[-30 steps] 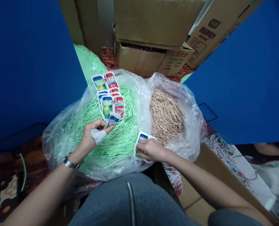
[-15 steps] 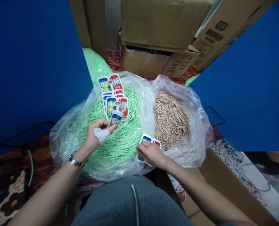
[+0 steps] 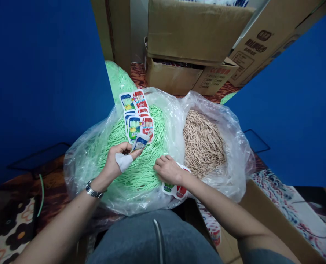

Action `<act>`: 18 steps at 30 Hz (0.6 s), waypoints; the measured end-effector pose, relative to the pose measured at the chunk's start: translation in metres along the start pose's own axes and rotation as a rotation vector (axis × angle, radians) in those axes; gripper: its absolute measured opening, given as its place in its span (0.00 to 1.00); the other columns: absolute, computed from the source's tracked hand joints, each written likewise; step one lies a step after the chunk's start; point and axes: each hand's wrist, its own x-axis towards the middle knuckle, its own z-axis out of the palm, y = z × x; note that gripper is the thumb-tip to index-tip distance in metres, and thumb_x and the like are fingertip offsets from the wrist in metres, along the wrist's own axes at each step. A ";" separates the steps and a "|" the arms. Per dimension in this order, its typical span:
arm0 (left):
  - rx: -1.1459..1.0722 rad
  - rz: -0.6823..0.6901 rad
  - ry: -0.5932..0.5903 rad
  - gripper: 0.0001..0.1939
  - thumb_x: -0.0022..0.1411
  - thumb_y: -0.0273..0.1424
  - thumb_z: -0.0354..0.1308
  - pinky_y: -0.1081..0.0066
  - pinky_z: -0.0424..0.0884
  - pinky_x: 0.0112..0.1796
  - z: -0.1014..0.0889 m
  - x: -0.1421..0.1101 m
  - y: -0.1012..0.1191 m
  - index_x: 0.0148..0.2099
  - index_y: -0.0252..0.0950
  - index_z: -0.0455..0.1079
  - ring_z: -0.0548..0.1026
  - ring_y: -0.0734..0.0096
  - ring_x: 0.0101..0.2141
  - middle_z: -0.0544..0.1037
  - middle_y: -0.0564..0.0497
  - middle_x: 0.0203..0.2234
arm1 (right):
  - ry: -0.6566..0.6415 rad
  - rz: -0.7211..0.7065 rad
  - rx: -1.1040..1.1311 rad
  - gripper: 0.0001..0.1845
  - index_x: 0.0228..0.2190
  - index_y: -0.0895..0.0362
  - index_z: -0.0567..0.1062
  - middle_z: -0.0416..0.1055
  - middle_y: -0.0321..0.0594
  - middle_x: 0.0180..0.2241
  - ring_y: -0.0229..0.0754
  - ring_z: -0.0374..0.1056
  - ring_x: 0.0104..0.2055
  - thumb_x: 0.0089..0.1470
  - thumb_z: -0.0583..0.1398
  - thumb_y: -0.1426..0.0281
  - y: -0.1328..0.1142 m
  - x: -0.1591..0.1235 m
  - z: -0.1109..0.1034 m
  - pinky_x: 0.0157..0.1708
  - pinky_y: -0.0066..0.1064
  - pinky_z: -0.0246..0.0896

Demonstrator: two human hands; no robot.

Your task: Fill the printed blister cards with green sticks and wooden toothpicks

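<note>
My left hand (image 3: pixel 115 158) is closed on a small blue-and-white packet (image 3: pixel 141 141), held above a heap of thin green sticks (image 3: pixel 145 165). A white wrapping (image 3: pixel 123 161) lies around the base of its thumb. My right hand (image 3: pixel 169 171) is at the right edge of the green heap with its fingers curled down; what they hold, if anything, is hidden. Partly beneath this hand lies a blue-green and red double packet (image 3: pixel 181 191). Several similar double packets (image 3: pixel 137 114) overlap in a column on the green sticks, just beyond my left hand.
An open clear plastic bag (image 3: pixel 81 154) surrounds the green sticks. To its right, a second clear bag (image 3: pixel 238 146) holds brown sticks (image 3: pixel 202 143). Cardboard boxes (image 3: pixel 196 33) are stacked behind, and an open carton (image 3: pixel 273 220) stands at lower right.
My right hand has shifted left and up from the double packet onto the green sticks, uncovering more of the packet. My left hand keeps hold of its packet. The whole view has shifted slightly.
</note>
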 end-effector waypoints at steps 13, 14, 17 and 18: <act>-0.042 0.001 -0.007 0.18 0.47 0.34 0.66 0.77 0.53 0.19 0.007 0.004 0.001 0.19 0.35 0.59 0.57 0.81 0.18 0.60 0.59 0.15 | 0.123 0.005 -0.097 0.07 0.33 0.61 0.69 0.68 0.46 0.34 0.46 0.60 0.39 0.59 0.52 0.76 0.001 0.013 0.028 0.41 0.40 0.52; -0.050 -0.002 -0.004 0.18 0.47 0.34 0.66 0.77 0.53 0.20 0.006 0.004 0.001 0.19 0.35 0.59 0.57 0.81 0.18 0.61 0.59 0.15 | 0.133 0.014 -0.084 0.06 0.34 0.61 0.69 0.69 0.46 0.34 0.46 0.60 0.39 0.58 0.52 0.76 0.002 0.014 0.030 0.41 0.39 0.52; -0.058 -0.010 0.009 0.17 0.48 0.35 0.65 0.77 0.54 0.20 0.004 0.006 -0.002 0.20 0.34 0.60 0.58 0.80 0.18 0.62 0.58 0.16 | 0.150 0.048 0.018 0.06 0.34 0.60 0.68 0.70 0.46 0.33 0.45 0.62 0.37 0.59 0.51 0.75 0.005 0.017 0.025 0.41 0.37 0.54; -0.044 -0.002 0.017 0.17 0.49 0.36 0.65 0.77 0.54 0.20 0.003 0.007 -0.003 0.21 0.34 0.61 0.58 0.80 0.19 0.62 0.58 0.16 | 0.149 0.061 0.084 0.06 0.35 0.59 0.67 0.70 0.45 0.33 0.44 0.63 0.37 0.60 0.50 0.74 0.006 0.018 0.021 0.40 0.36 0.55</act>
